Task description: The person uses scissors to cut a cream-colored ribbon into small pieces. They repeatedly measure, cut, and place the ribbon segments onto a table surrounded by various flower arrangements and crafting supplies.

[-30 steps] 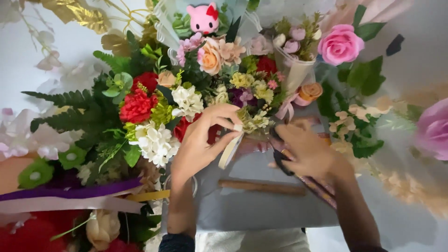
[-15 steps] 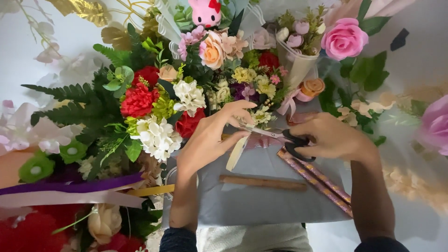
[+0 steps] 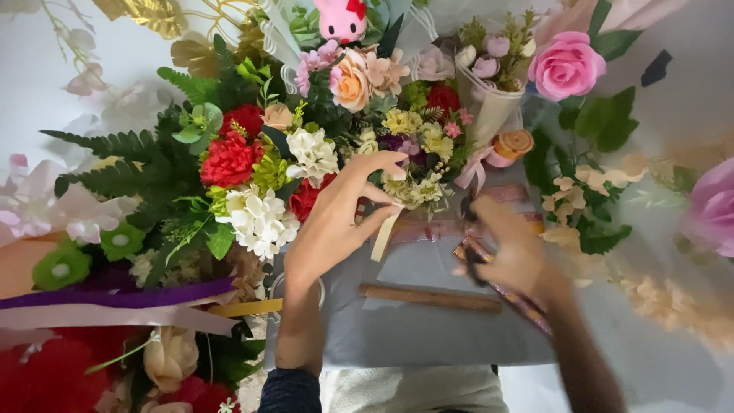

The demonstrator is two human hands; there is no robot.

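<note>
Head view: looking straight down on a grey work surface [image 3: 428, 336] crowded with artificial flowers.
Left hand [image 3: 336, 222]: fingers pinched together on a pale cream ribbon strip [image 3: 382, 237], holding it at the edge of the small mixed posy [image 3: 413, 164].
Right hand [image 3: 516, 256]: blurred; closed around dark scissors [image 3: 470, 237], blades apparently pointing toward the ribbon, though open or shut cannot be told.
Ribbon strip position: hanging down from the left fingertips, just above the pink patterned band [image 3: 459, 226] lying across the surface.
Nearby: wooden stick [image 3: 428, 297] flat on the grey surface below both hands; red flower [image 3: 229, 160] and white blossom cluster [image 3: 260, 218] to the left; large pink rose [image 3: 566, 65] upper right; paper cone of pale buds [image 3: 493, 92] beside the posy.
Technique note: keep the ribbon taut between pinch and cut point; bring the blades square to the strip; keep left fingertips well clear of the blades; steady the right wrist before closing.
</note>
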